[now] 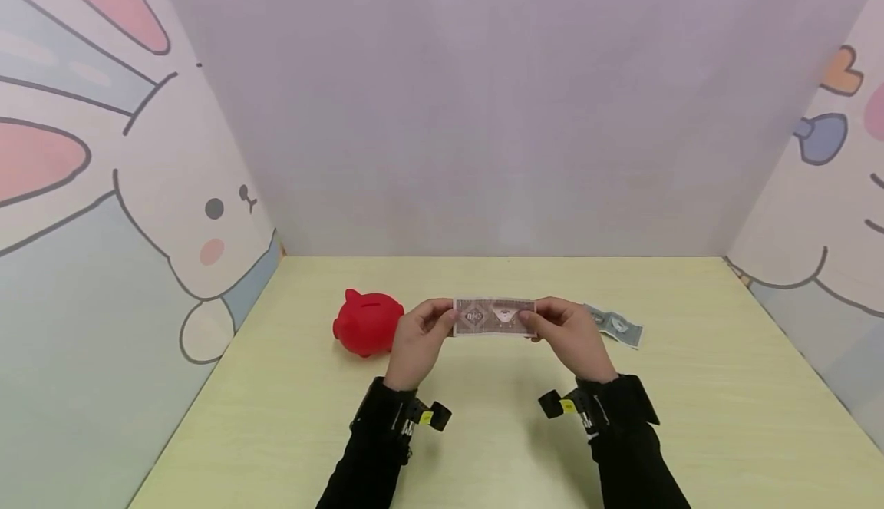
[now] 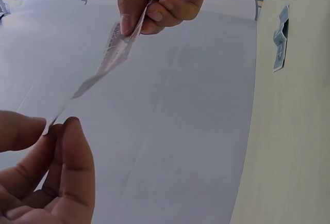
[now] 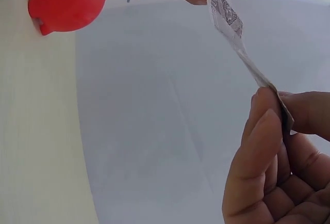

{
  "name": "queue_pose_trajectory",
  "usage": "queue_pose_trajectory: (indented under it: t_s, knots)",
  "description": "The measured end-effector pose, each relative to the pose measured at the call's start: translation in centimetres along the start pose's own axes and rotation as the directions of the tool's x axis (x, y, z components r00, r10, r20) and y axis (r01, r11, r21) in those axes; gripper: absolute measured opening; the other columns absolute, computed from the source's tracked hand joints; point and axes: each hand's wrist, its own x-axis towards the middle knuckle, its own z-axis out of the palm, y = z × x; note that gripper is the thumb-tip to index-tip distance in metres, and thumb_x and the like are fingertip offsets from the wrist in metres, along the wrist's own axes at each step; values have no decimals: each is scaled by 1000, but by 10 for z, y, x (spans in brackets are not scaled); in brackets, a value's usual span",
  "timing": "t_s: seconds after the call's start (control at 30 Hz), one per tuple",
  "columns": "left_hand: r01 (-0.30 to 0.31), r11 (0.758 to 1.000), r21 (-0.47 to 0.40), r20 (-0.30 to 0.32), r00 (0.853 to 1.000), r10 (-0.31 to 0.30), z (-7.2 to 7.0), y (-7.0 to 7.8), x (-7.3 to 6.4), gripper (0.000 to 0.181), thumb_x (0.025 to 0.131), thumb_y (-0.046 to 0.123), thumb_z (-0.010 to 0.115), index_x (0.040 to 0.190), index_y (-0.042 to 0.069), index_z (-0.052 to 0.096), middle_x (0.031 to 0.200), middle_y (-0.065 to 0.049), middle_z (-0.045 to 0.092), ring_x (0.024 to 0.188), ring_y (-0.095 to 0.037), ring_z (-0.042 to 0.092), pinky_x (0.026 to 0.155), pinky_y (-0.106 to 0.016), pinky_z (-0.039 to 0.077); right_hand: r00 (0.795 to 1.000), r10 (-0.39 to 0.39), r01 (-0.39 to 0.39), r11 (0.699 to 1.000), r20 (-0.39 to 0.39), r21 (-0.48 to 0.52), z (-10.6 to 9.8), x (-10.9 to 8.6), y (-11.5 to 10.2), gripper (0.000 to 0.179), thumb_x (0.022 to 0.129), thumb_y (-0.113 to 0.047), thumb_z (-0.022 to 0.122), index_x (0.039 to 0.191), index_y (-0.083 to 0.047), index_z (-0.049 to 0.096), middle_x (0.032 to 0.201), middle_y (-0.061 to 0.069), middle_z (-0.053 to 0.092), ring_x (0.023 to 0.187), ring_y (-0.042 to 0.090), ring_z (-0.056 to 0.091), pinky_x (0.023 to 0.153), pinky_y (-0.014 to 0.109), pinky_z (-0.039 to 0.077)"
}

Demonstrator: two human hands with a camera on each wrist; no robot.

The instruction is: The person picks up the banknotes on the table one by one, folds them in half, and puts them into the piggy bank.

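A brownish-grey banknote (image 1: 489,317) is stretched between both hands above the table. My left hand (image 1: 418,340) pinches its left end between thumb and fingertips. At the other end my right hand (image 1: 575,338) pinches it the same way, thumb on the near face. Seen edge-on in the left wrist view, the banknote (image 2: 111,53) looks slightly bent and twisted along its length. Just left of the left hand stands a red piggy bank (image 1: 367,325) with a slot on top. Behind the right hand lies a creased greenish-grey banknote (image 1: 619,328), partly hidden by that hand.
The pale yellow table (image 1: 483,447) runs back to a plain light wall (image 1: 497,110). Side panels with cartoon animals, such as a rabbit (image 1: 166,186), close in the left and right. A black wrist strap with a small camera is on each forearm.
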Motion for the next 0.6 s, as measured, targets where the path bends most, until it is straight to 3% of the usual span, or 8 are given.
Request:
queue_pose_trajectory:
  t_s: [0.33, 0.6]
  knots:
    - [3, 997, -75, 15, 1000, -2, 1, 7, -2, 24, 99, 9, 56, 119, 1, 66, 115, -19, 67, 90, -18, 65, 80, -20, 57, 1000, 0, 0, 999, -10, 40, 0, -3, -7, 24, 96, -29, 63, 100, -5, 67, 83, -3, 64, 76, 14, 58, 72, 28, 47]
    - [-27, 996, -88, 47, 998, 31, 4, 1, -1, 28, 98, 10, 58, 123, 0, 65, 120, -19, 67, 96, -16, 66, 85, -23, 56, 1000, -24, 25, 999, -7, 44, 3, -3, -9, 21, 96, -26, 63, 97, -5, 67, 80, 1, 64, 74, 15, 58, 70, 29, 47]
